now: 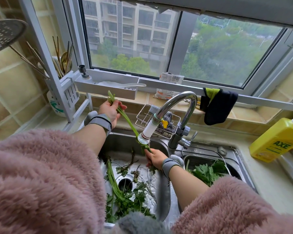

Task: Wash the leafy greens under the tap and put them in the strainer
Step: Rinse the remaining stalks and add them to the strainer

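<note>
My left hand (110, 110) grips the stem end of a bunch of leafy greens (127, 119), held up above the left sink basin (161, 188). The bunch slants down under the tap's white nozzle (146, 133), where my right hand (155, 157) holds its leafy end. Water runs from the nozzle past that hand into the basin. More greens (123, 198) and trimmed roots lie on the basin floor around the drain (125, 184). The wire strainer (195, 163) sits in the right basin with greens (208, 171) in it.
A chrome tap (181, 102) arches over the sinks. Behind it hangs a wire rack (143, 119) with a steel scourer. A yellow detergent bottle (276, 141) lies on the right counter. A dark cloth (217, 107) hangs from the sill rail; a chopstick holder (64, 65) stands at left.
</note>
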Tool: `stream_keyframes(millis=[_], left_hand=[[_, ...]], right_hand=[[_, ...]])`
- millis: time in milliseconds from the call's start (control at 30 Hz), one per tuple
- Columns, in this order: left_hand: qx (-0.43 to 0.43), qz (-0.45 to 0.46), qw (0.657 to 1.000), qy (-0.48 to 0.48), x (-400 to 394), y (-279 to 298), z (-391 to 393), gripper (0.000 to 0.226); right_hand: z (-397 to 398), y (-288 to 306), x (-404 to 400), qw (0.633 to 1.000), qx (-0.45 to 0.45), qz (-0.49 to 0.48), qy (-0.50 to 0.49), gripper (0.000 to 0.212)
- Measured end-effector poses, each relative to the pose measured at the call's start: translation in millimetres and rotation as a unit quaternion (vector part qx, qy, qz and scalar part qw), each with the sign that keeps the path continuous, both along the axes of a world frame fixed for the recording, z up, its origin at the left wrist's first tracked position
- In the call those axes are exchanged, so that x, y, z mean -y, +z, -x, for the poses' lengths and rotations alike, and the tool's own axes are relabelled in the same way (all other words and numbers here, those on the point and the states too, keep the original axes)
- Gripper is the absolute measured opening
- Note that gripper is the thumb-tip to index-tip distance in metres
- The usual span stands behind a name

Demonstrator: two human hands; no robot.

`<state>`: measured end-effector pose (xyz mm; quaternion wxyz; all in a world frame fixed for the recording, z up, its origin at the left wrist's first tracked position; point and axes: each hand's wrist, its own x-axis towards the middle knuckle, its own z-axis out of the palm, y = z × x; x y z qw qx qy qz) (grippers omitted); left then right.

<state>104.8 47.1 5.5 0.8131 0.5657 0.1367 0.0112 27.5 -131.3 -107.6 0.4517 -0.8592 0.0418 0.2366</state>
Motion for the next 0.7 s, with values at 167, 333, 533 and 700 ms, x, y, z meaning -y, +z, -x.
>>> stream_keyframes(millis=[167,333,533,700], left_hand=[[0.002,-0.004,1.000,0.004,-2.5,-0.6,-1.1,0.027],[0.000,-0.004,1.000,0.009,-5.8,-0.1,-0.8,0.027],[0.013,0.002,0.999,0.040,-15.1,-0.9,-6.9,0.027],[0.040,-0.032,0.998,0.045,-23.1,-0.9,-10.4,0.027]], right_hand=[[-1.1,-2.6,0.2,0.999,-0.020,0.038,0.014,0.026],[-3.4,3.0,2.2,0.998,-0.030,0.051,-0.017,0.031],[-5.0,-3.3,-2.5,0.993,-0.047,-0.051,-0.091,0.015],[-7.3,-5.4,-7.8,0.945,-0.075,-0.222,-0.229,0.023]])
